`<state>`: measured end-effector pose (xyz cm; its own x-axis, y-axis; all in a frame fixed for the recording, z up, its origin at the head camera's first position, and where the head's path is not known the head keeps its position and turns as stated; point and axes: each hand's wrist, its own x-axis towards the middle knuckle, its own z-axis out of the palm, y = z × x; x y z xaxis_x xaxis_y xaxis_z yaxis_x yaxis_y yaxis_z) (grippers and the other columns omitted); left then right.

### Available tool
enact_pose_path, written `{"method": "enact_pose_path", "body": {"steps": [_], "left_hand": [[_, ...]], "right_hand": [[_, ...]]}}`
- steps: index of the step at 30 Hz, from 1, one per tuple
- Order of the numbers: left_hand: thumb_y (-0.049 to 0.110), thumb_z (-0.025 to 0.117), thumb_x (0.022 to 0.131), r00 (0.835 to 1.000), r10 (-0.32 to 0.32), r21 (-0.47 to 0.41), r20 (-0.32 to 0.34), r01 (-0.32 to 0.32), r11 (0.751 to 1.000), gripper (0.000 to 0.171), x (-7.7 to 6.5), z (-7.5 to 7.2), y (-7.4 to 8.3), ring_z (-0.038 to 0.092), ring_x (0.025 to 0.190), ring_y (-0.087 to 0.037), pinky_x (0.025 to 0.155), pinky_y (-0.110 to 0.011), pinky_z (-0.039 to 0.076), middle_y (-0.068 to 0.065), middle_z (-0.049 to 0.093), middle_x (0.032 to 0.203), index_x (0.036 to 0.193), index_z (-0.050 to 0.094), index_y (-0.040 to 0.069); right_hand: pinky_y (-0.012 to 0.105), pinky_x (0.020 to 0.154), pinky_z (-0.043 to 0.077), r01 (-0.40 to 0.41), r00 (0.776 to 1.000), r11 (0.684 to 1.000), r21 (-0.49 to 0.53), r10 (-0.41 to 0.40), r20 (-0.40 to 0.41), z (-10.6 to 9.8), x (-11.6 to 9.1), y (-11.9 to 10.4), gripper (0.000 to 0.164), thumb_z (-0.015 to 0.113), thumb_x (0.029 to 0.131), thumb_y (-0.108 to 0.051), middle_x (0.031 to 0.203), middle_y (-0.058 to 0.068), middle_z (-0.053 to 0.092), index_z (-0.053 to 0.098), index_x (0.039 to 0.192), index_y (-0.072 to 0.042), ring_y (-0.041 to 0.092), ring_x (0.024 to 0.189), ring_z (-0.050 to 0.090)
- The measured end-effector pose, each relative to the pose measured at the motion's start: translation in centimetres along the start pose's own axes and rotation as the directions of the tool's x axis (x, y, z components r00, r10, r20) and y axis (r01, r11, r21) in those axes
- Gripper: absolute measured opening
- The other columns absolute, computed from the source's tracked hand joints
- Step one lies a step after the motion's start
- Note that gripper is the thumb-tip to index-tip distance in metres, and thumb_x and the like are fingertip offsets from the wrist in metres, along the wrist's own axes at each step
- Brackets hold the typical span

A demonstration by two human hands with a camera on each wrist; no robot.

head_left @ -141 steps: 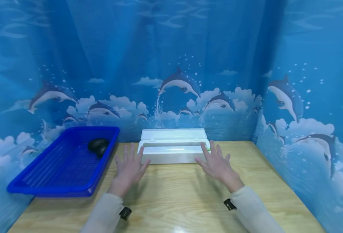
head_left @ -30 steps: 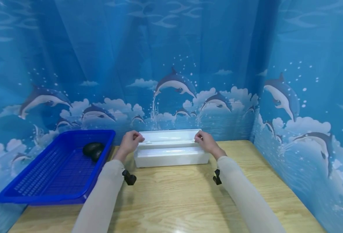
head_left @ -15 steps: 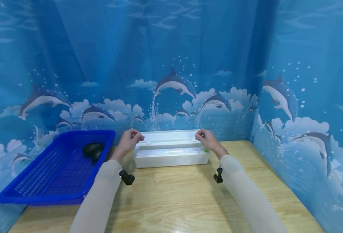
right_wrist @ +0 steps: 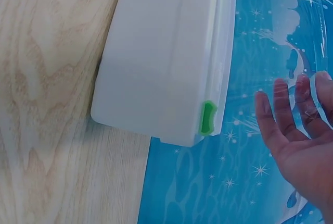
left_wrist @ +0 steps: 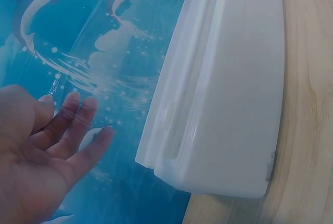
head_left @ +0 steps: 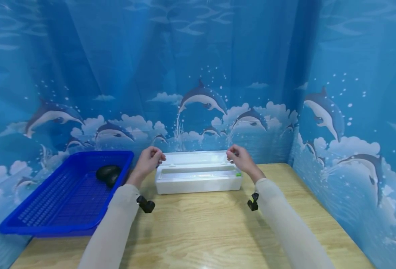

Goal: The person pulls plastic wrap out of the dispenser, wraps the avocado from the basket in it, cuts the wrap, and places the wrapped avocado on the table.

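A long white cling film dispenser (head_left: 198, 186) lies across the far side of the table, its lid (head_left: 195, 158) raised at the back. Behind its left end, my left hand (head_left: 147, 162) pinches a corner of clear cling film (left_wrist: 78, 44) between thumb and fingers. Opposite it, my right hand (head_left: 241, 160) pinches the film's other corner, other fingers spread in the right wrist view. The sheet is nearly invisible, showing as faint edges and glints between hands and box. A green slide cutter (right_wrist: 208, 118) sits at the dispenser's right end.
On the left stands a blue plastic basket (head_left: 61, 228) holding dark, smooth, rounded objects (head_left: 108, 173). A dolphin-print curtain (head_left: 198, 56) rises right behind the wooden table (head_left: 198, 228) and along its sides.
Earlier, both hands were spread over the dispenser; now they pinch cling film beyond it. Over the last second both hands rise slightly and the green cutter comes into sight.
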<state>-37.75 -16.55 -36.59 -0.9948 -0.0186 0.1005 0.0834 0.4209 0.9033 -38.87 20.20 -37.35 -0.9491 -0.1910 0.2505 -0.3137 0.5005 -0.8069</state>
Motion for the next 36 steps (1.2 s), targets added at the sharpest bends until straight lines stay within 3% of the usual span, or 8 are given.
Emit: {"method": "enact_pose_path", "body": {"steps": [11,18,27,36], "left_hand": [[0.023,0.039,0.113,0.999,0.015,-0.072,-0.035,-0.018,0.997,0.027,-0.4,-0.1,0.3,0.064,0.120,-0.043,0.102,-0.050,0.058,-0.021,0.062,0.116,0.125,0.051,0.001],[0.025,0.041,0.112,0.999,0.028,-0.096,-0.039,-0.031,0.995,0.028,-0.8,-0.2,0.9,0.063,0.122,-0.045,0.101,-0.051,0.058,-0.021,0.062,0.116,0.124,0.052,0.002],[0.023,0.041,0.112,0.999,0.031,-0.097,-0.044,-0.035,0.995,0.025,-1.3,0.0,1.6,0.065,0.119,-0.043,0.101,-0.051,0.059,-0.021,0.062,0.116,0.122,0.053,0.003],[0.023,0.040,0.113,0.998,0.059,-0.085,-0.030,-0.061,0.995,0.027,-1.6,-0.3,1.4,0.065,0.116,-0.042,0.099,-0.050,0.060,-0.021,0.063,0.115,0.123,0.052,0.001]], "right_hand": [[0.048,0.089,0.062,0.052,0.998,0.999,-0.006,-0.052,-0.040,-0.2,-0.1,-0.8,0.028,0.048,0.110,-0.019,0.112,0.026,0.063,0.056,0.121,0.006,0.037,0.101,0.069],[0.057,0.092,0.059,0.075,0.994,0.997,0.005,-0.074,-0.083,-0.2,-0.3,-1.1,0.028,0.049,0.110,-0.020,0.109,0.027,0.062,0.057,0.120,0.004,0.035,0.097,0.068],[0.049,0.088,0.062,0.081,0.993,0.997,-0.003,-0.081,-0.091,-0.4,-0.2,-0.8,0.026,0.049,0.110,-0.021,0.107,0.025,0.063,0.058,0.118,0.002,0.027,0.092,0.068],[0.055,0.088,0.060,0.100,0.992,0.995,0.010,-0.099,-0.077,-0.4,-0.3,-1.0,0.030,0.049,0.110,-0.022,0.108,0.028,0.063,0.058,0.119,0.005,0.039,0.096,0.068]]}}
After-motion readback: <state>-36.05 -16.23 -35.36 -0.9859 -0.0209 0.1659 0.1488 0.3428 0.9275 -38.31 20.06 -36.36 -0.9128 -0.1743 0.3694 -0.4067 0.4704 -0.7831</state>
